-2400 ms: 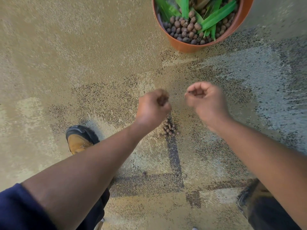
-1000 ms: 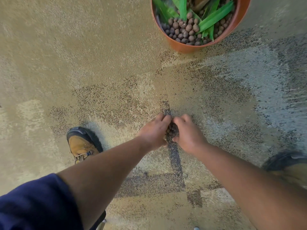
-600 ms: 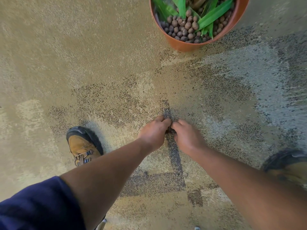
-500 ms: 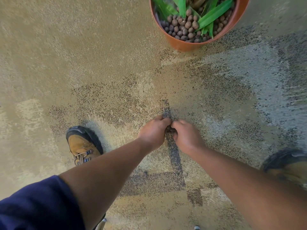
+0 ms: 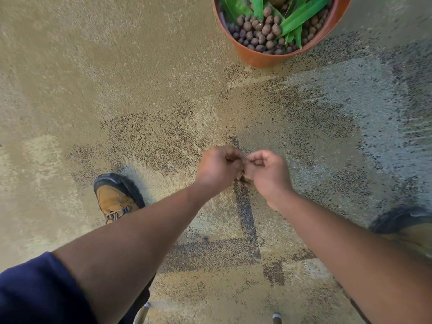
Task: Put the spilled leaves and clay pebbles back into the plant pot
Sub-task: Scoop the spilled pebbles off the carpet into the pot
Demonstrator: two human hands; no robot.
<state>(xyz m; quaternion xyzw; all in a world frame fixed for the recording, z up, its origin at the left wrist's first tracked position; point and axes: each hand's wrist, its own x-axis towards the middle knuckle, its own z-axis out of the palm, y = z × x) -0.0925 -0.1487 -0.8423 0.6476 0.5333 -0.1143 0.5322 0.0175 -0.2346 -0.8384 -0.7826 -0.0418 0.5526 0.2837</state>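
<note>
A terracotta plant pot [image 5: 261,59] stands at the top of the view, holding brown clay pebbles [image 5: 258,31] and green leaves [image 5: 301,15]. My left hand [image 5: 216,168] and my right hand [image 5: 268,171] hover side by side above the floor at the centre, both curled into fists. Brown pebbles show between the two fists [image 5: 240,176]. What each fist encloses is mostly hidden by the fingers. Both hands are well short of the pot.
The floor is speckled tan and grey concrete with dark patches [image 5: 245,213]. My left shoe [image 5: 114,197] is planted to the left of the hands. My right shoe [image 5: 406,220] shows at the right edge.
Both hands were pressed to the floor around a small heap of pebbles. They have closed into fists and lifted off the floor; the heap is no longer visible there.
</note>
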